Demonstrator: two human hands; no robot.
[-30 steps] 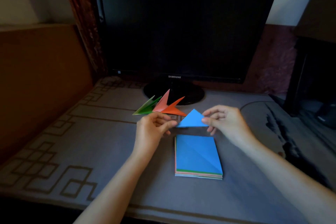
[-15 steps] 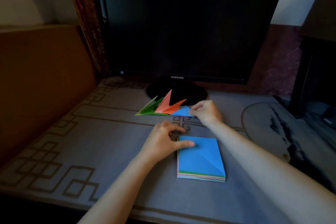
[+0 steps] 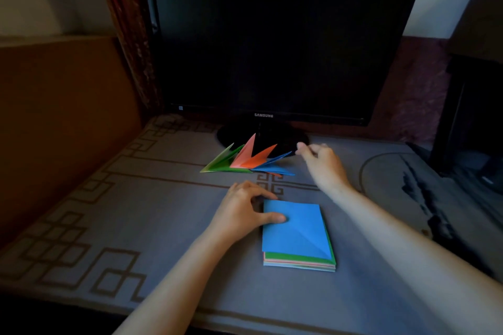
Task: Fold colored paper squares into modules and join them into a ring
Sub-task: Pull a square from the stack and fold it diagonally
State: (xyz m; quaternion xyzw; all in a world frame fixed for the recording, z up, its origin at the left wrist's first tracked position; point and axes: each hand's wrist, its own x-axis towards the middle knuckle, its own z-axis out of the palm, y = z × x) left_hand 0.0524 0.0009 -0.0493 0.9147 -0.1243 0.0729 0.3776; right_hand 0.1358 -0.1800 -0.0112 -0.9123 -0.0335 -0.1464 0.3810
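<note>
Left hand (image 3: 242, 212) sits at the left edge of the stack of paper squares (image 3: 299, 263). Its thumb (image 3: 273, 217) lies flat on the top blue sheet (image 3: 299, 228) and its fingers are bent at the sheet's far-left corner. Whether they have hold of the edge cannot be told.

Right hand (image 3: 322, 167) is raised past the stack, blurred, with fingers loosely curled and nothing in them. Its fingertips are just beside the tip of the blue module (image 3: 275, 168).

That module lies at the right end of a fanned row, next to the orange modules (image 3: 250, 156) and the green modules (image 3: 226, 162). The row rests on the grey patterned cloth (image 3: 136, 212) in front of the monitor base (image 3: 285, 137), and lies beyond the left hand and to the left of the right hand.
</note>
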